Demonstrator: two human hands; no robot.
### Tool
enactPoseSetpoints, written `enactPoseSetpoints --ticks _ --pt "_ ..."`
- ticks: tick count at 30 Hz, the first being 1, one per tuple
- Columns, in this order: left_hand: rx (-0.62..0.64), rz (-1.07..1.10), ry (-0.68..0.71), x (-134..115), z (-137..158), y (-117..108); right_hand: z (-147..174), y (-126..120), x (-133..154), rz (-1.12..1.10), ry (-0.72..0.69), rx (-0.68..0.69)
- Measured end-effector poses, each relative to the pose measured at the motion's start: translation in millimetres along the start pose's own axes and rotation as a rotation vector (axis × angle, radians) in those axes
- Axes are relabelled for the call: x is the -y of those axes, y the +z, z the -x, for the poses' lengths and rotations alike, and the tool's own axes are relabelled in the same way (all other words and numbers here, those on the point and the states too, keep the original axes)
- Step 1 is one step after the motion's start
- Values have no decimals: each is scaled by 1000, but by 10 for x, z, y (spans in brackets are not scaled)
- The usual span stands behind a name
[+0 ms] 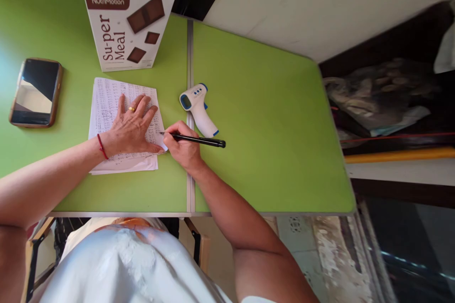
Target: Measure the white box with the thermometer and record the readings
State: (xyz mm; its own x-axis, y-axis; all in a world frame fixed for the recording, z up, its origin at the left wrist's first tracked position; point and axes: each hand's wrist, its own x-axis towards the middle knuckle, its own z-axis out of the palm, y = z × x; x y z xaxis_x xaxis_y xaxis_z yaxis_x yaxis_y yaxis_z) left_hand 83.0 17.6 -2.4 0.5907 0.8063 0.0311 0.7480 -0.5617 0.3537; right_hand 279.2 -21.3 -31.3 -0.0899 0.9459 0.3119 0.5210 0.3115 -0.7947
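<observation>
My left hand (133,125) lies flat with its fingers spread on a small stack of white paper (101,104) covered in rows of dark handwriting. A ring and a red wrist cord show on that side. My right hand (185,147) is closed round a black pen (204,140), whose tip meets the right part of the top sheet. The pen's rear end points to the right. Just beyond my right hand, a white and blue infrared thermometer (199,109) rests on the table's metal seam.
A white NutriMotion box (131,19) stands on the green table (270,128) behind the paper. To the left lies a phone (36,92) in a brown case. Plastic bags (380,94) fill a dark space beyond the table's right edge.
</observation>
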Motion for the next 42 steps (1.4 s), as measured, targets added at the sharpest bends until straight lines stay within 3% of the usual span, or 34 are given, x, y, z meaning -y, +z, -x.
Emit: enactPoseSetpoints --ticks 11,42 --pt "22 -1 -20 -37 -11 -26 4 1 8 -36 31 -57" --pt "5 -6 -5 -2 -2 5 4 4 -7 -10 -16 -29"
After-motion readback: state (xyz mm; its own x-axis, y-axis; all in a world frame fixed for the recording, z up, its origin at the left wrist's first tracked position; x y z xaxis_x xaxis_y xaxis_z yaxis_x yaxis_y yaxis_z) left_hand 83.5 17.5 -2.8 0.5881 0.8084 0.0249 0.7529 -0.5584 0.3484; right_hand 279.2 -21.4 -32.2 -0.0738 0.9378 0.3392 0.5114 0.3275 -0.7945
